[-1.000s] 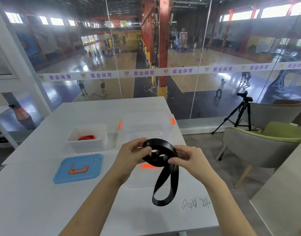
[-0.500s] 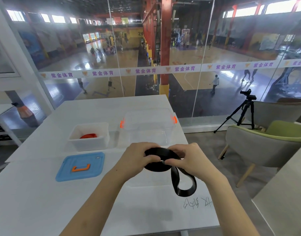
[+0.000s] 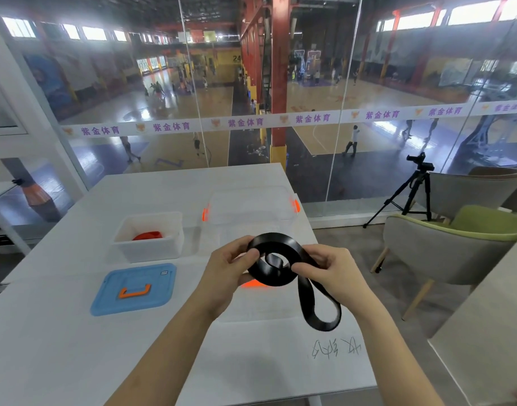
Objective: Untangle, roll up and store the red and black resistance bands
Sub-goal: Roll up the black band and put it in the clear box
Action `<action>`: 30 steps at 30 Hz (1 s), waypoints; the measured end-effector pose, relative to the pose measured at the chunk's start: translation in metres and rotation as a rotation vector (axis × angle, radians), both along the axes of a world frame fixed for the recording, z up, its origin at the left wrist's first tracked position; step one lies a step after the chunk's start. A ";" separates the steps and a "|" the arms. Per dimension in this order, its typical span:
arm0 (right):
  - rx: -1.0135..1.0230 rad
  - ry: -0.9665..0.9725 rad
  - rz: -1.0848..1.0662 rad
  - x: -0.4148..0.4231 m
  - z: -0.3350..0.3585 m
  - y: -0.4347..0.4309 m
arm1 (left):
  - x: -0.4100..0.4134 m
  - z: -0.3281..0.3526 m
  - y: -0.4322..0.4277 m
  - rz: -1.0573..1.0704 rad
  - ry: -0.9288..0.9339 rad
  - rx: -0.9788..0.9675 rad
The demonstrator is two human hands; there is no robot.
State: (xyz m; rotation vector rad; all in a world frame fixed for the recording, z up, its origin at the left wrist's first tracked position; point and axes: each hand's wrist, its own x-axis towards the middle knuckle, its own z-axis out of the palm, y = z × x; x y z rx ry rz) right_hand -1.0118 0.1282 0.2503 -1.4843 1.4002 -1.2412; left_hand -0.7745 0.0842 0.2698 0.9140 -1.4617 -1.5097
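The black resistance band (image 3: 276,253) is half coiled in the air over the table. My left hand (image 3: 226,273) pinches the coil's left side and my right hand (image 3: 332,273) pinches its right side. A loose loop of the band hangs down to the lower right, just above the tabletop. The red band (image 3: 147,235) lies rolled inside a small white box (image 3: 149,249) at the left. A clear storage bin (image 3: 251,209) with orange latches stands beyond my hands.
A blue lid (image 3: 134,288) with an orange handle lies flat in front of the white box. A clear lid with an orange tab lies under my hands. The white table (image 3: 61,347) ends at right, near an upholstered chair (image 3: 444,253) and a tripod (image 3: 409,194). Glass wall behind.
The coil has been turned further between both hands. The hanging loop is shorter than a second ago and has swung to the right.
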 end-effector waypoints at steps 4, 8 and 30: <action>0.039 0.057 0.021 -0.005 0.002 0.002 | 0.012 -0.002 -0.009 -0.072 -0.299 -0.076; 0.066 0.211 0.062 -0.003 0.004 -0.001 | 0.009 0.000 -0.011 -0.037 -0.556 -0.189; -0.005 -0.124 -0.093 -0.015 -0.020 -0.003 | 0.002 0.007 0.002 0.153 -0.078 -0.099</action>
